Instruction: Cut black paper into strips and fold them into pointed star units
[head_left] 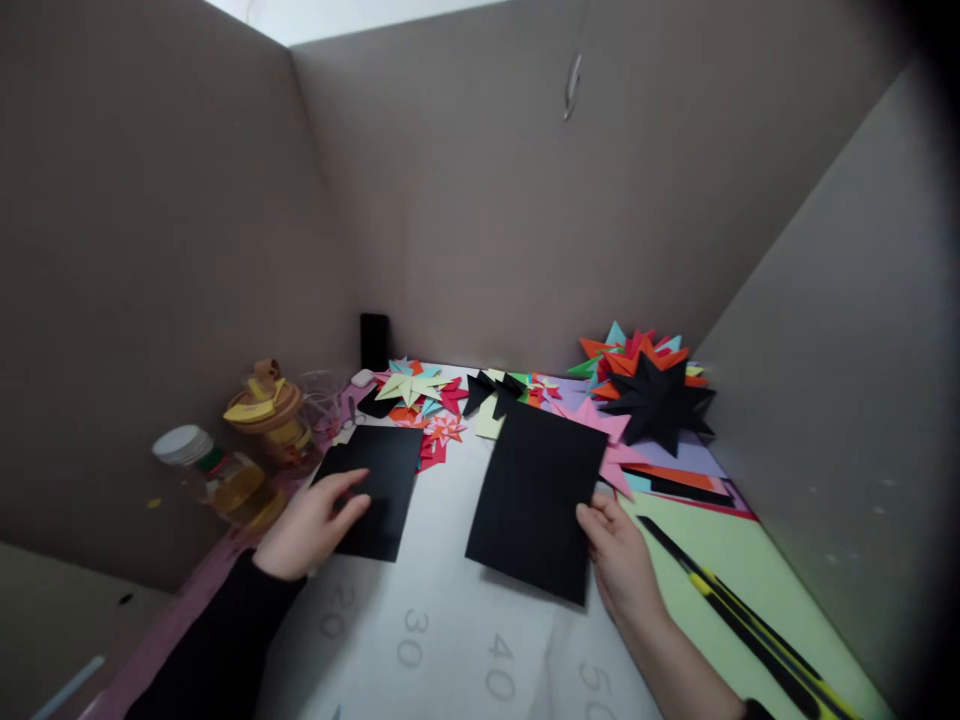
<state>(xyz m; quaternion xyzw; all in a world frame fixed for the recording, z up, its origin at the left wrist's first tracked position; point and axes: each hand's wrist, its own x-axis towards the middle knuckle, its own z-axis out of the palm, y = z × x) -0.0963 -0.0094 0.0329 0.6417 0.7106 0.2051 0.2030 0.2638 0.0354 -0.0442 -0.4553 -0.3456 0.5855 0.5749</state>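
Note:
My right hand [619,550] pinches the right edge of a black sheet of paper [536,500], thumb on top. The sheet is tilted and looks raised over the white surface. On the left, a second black sheet [394,500] appears to lie flat. My left hand [322,520] is over its left part, thumb and index finger stretched out and apart, the other fingers partly hidden. Whether it touches that sheet, I cannot tell. Just beyond the raised sheet are folded black paper pieces [480,392].
Large numbers mark the white surface [450,590]. Folded paper stars [660,400] are piled at the back right. A black-and-yellow long tool [757,630] lies on pale green paper [712,560]. A bottle [240,490] and a lidded cup [281,430] stand left. Grey partitions [480,200] surround the desk.

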